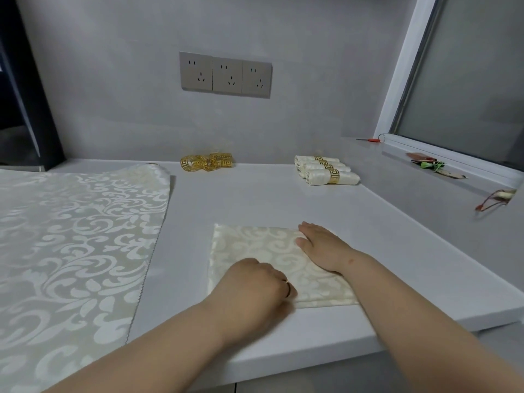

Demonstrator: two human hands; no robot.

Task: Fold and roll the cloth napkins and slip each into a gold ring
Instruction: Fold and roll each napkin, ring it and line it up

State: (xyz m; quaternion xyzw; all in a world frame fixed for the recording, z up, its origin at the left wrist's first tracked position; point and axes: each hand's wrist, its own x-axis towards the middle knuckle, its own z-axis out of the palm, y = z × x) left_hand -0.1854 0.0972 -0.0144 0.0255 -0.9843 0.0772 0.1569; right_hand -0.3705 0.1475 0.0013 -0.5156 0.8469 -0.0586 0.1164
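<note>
Left hand (255, 282) curled, pinching folded napkin's (263, 251) near edge; right hand (320, 245) flat atop it.

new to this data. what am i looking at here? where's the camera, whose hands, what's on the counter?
There is no robot here. A person wears one wide-angle camera on the head, looking forward and down, so the two bare arms reaching in from the bottom are their own.

The left hand is curled and presses on the near part of a folded napkin; the right hand lies flat on its right side. Neither lifts it.

On the grey counter, a stack of unfolded patterned cloth lies at the left. Loose gold rings sit by the back wall under the sockets. To their right lie finished rolled napkins, each in a gold ring. Small odds and ends rest on the window ledge.
</note>
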